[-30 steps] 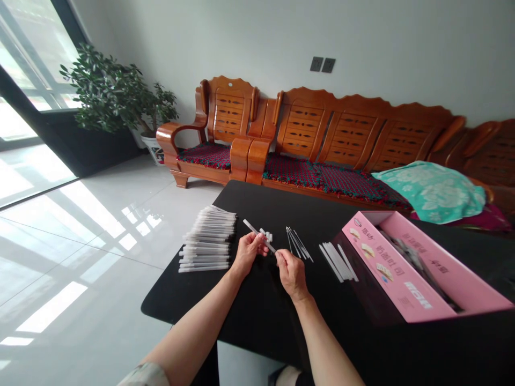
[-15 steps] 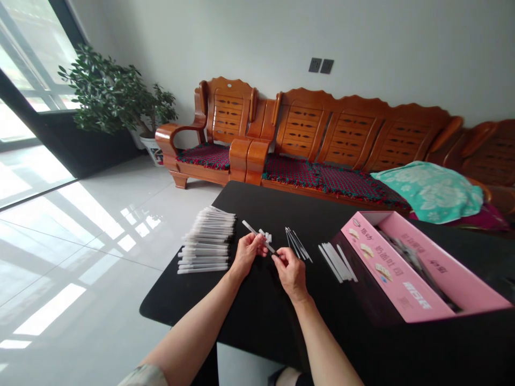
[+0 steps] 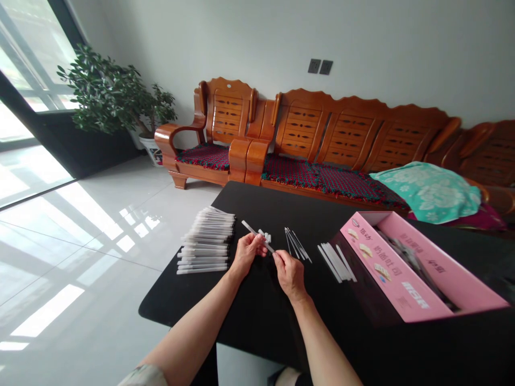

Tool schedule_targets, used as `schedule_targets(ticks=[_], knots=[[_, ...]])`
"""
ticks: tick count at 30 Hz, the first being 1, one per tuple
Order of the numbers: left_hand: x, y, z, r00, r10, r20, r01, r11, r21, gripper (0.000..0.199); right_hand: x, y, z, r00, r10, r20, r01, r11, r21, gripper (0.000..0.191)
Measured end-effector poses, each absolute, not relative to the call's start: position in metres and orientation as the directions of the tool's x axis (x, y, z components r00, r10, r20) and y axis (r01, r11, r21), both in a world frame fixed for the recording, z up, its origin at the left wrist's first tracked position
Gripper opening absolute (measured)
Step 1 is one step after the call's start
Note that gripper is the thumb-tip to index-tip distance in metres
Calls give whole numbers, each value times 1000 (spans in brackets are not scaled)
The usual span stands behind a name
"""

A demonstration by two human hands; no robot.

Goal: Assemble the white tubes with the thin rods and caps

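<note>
Over the black table (image 3: 257, 305) I hold a slim pen (image 3: 248, 227) with a whitish barrel, slanting down to the right. My left hand (image 3: 247, 256) pinches it around its middle. The fingers of my right hand (image 3: 290, 274) are closed on its lower end and hide that tip. Just behind my left fingertips lie several small white pieces (image 3: 267, 236), probably caps. Thin pen refills (image 3: 296, 245) lie loosely fanned beyond my right hand. To their right are several white tubes (image 3: 336, 262). A long row of whitish pens with dark ends (image 3: 207, 241) lies left of my left hand.
A pink open box (image 3: 394, 273) with dark contents stands at the table's right. Behind the table runs a wooden sofa (image 3: 300, 128) with woven seat mats and a turquoise cloth (image 3: 430, 190). A potted plant (image 3: 116, 99) stands at the left by the glass door.
My right fingers have closed further over the pen's lower end, covering the dark tip that showed before. My left hand keeps its place, and the things on the table have not moved.
</note>
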State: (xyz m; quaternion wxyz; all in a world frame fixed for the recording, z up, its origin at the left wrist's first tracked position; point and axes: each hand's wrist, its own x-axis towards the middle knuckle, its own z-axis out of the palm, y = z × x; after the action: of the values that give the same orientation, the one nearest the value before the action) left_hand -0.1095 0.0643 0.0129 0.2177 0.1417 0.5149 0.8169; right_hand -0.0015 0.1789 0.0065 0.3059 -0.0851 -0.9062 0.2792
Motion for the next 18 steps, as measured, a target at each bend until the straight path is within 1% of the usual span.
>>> schedule_targets(ticks=[2, 6, 11, 16, 18], knots=[[-109, 64, 13, -864, 503, 3, -212, -370, 904, 43, -2, 179, 6, -786, 334, 521, -9, 836, -549, 26], [-109, 65, 12, -860, 509, 13, -206, -371, 906, 43, -2, 180, 5, -766, 379, 519, 21, 822, -569, 24], [-110, 65, 11, -864, 504, 16, -198, -368, 908, 44, -2, 180, 5, -795, 321, 514, -27, 829, -559, 27], [-112, 64, 9, -876, 482, 12, -200, -387, 900, 42, -1, 182, 5, -769, 386, 509, 17, 809, -588, 20], [-113, 64, 8, -891, 455, 16, -189, -401, 896, 41, -1, 183, 5, -760, 398, 514, 42, 819, -572, 20]])
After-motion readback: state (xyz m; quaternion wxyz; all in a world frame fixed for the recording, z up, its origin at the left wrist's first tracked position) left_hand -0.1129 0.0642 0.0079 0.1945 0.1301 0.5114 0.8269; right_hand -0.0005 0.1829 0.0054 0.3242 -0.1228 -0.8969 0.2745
